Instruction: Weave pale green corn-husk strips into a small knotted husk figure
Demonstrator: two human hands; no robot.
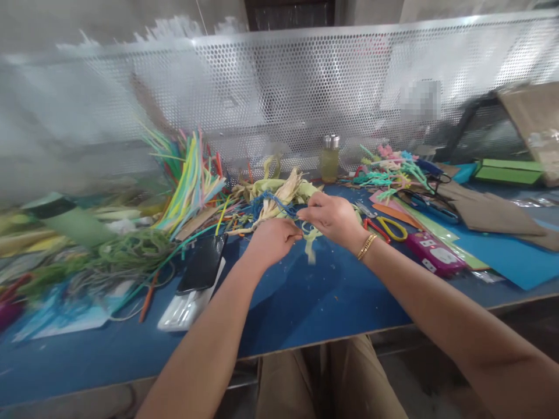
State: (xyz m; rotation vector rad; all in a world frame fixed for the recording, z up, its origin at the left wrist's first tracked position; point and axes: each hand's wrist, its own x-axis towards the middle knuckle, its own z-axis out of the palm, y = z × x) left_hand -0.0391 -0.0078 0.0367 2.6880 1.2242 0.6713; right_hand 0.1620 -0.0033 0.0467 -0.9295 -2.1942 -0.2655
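Observation:
Over the blue table, my left hand point(271, 243) is closed, with thumb and fingertips pinched together; what lies between them is too small to make out. Just to the right, my right hand point(335, 220), with a gold bracelet point(367, 247) at the wrist, is closed in a pinch too. A pale green strip point(310, 240), which looks like husk, hangs at the fingertips of both hands, seemingly from the right one. Directly behind the hands lies a pile of dry corn husks point(286, 191), with tangled blue yarn point(262, 203) across it.
Upright colourful pipe cleaners point(192, 180) stand left. A phone point(203, 265) rests on a white pack point(183, 311). Yellow-handled scissors point(393, 228), a purple case point(435, 253) and blue paper point(502, 256) lie right. A lidded jar point(331, 160) stands before the perforated metal panel point(297, 87).

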